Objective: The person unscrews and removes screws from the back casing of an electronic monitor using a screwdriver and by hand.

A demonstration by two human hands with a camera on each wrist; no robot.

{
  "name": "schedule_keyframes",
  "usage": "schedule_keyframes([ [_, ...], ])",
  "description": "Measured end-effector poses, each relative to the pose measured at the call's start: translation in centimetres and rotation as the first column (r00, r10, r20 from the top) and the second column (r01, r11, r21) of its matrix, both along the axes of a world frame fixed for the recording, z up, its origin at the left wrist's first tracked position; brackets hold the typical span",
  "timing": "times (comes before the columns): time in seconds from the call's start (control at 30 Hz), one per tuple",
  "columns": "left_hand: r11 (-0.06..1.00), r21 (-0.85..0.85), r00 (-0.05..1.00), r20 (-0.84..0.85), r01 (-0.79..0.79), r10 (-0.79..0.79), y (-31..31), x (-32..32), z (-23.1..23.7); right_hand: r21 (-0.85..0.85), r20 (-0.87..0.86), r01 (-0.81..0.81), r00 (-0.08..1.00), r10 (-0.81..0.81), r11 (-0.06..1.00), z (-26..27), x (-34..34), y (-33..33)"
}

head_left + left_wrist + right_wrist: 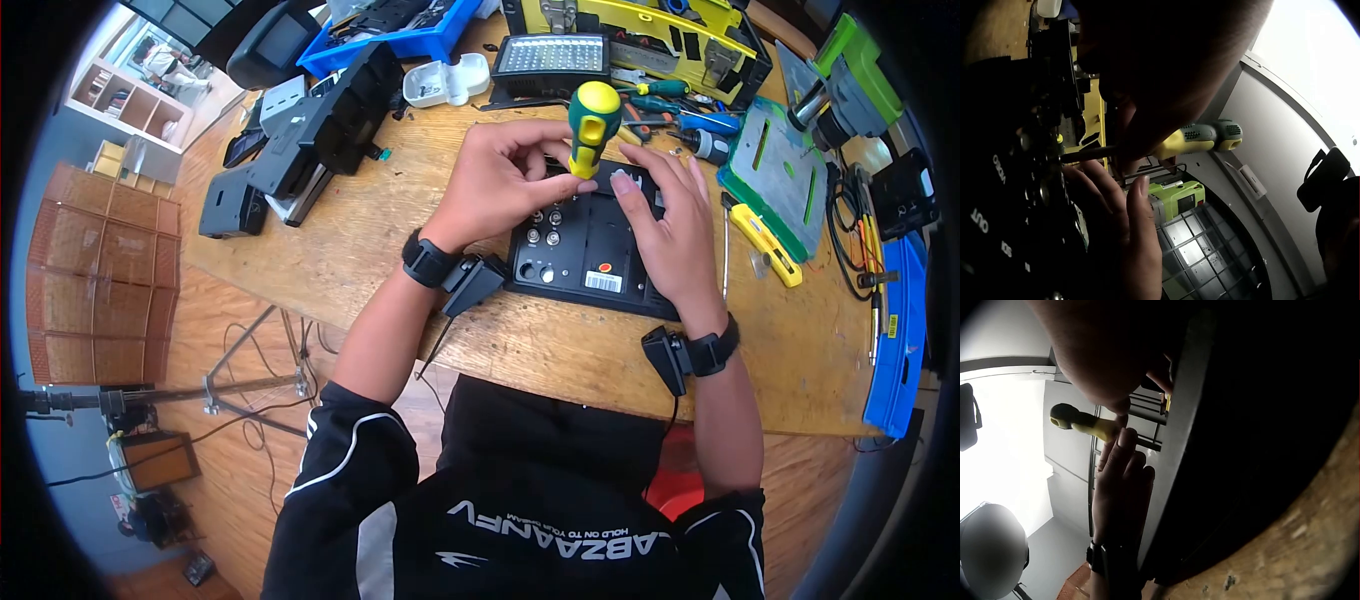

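Note:
A screwdriver [594, 118] with a yellow and green handle stands nearly upright over a black flat electronic device [570, 270]. My left hand [490, 185] pinches it between thumb and fingers at the handle's lower end. In the left wrist view the screwdriver's shaft [1091, 154] reaches down to the device's face, beside round metal connectors and white lettering such as OUT. My right hand [675, 225] rests on the device's right side, thumb and fingers extended, fingertips close by the shaft. The device carries a barcode label [603, 281]; its far part is hidden by my hands.
Behind the device stand an LED light panel [551, 54] and a yellow toolbox [650, 50]. Hand tools, a yellow utility knife [765, 245] and a green drill [850, 85] lie on the right. Black equipment [320, 130] and a white case [446, 80] sit on the left.

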State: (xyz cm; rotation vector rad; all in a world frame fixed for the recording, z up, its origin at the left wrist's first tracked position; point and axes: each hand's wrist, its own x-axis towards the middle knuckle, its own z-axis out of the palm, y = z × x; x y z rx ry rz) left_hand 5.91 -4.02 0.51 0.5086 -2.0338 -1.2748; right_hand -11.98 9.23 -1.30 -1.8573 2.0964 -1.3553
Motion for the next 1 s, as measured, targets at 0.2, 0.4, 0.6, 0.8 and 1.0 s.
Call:
schedule_keyframes([
  [0.2, 0.998, 0.037, 0.999, -0.011, 0.053, -0.053, 0.0, 0.0, -0.3, -0.182, 0.086, -0.011, 0.996, 0.028, 0.983, 1.1, 0.6, 0.1],
  [0.4, 0.997, 0.056, 0.997, -0.046, 0.061, -0.058, 0.1, -0.4, -0.5, -0.384, 0.098, -0.19, 0.965, 0.245, 0.904, 1.8, 0.7, 0.6],
  [0.6, 0.999, -0.039, 0.999, -0.024, -0.03, 0.029, -0.3, -0.5, -1.5, -0.37, 0.15, -0.264, 0.929, 0.338, 0.891, 1.7, 1.1, 0.6],
  [0.8, 1.0, 0.015, 0.999, -0.048, 0.016, -0.015, -0.1, -0.3, -0.7, -0.375, 0.157, -0.25, 0.932, 0.327, 0.893, 1.6, 1.0, 0.5],
  [1.0, 0.999, 0.028, 0.999, -0.039, 0.028, -0.027, -0.2, -0.1, -0.7, -0.369, 0.161, -0.265, 0.926, 0.342, 0.891, 1.6, 1.0, 0.5],
])
